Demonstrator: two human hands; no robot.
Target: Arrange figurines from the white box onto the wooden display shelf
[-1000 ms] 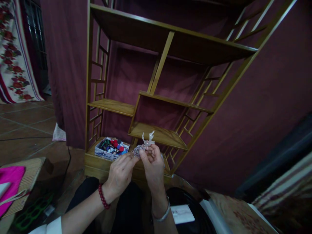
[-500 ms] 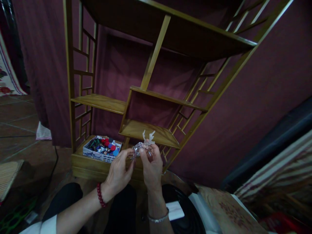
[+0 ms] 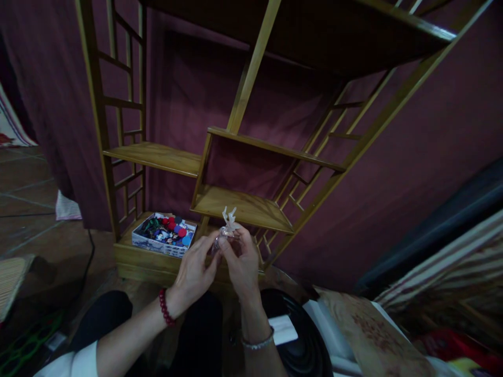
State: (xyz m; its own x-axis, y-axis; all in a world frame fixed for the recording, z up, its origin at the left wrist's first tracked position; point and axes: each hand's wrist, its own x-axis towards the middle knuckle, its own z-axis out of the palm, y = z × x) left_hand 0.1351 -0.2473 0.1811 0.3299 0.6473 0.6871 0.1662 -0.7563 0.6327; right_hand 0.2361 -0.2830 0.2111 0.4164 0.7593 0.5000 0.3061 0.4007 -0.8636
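Note:
In front of the shelf unit I hold a small, shiny, see-through deer figurine (image 3: 229, 219) with pale antlers that point up. My left hand (image 3: 195, 269) pinches its left side between thumb and fingers. From the right, my right hand (image 3: 241, 262) grips it with the thumb across its front. Most of the figurine's body is hidden by my fingers. A red bead bracelet (image 3: 165, 309) circles my left wrist, and a pale bracelet (image 3: 257, 343) my right.
A wooden shelf unit (image 3: 243, 204) stands ahead. On its low left ledge sits an open box (image 3: 157, 245) of colourful small pieces. To the lower right are a round black object (image 3: 308, 356) with a white card (image 3: 283, 330) on it, and a brown patterned package (image 3: 365, 330).
The view has moved slightly closer to the shelf. My right hand has drawn nearer my left, and the figurine has turned, so more of its body is covered by my fingers.

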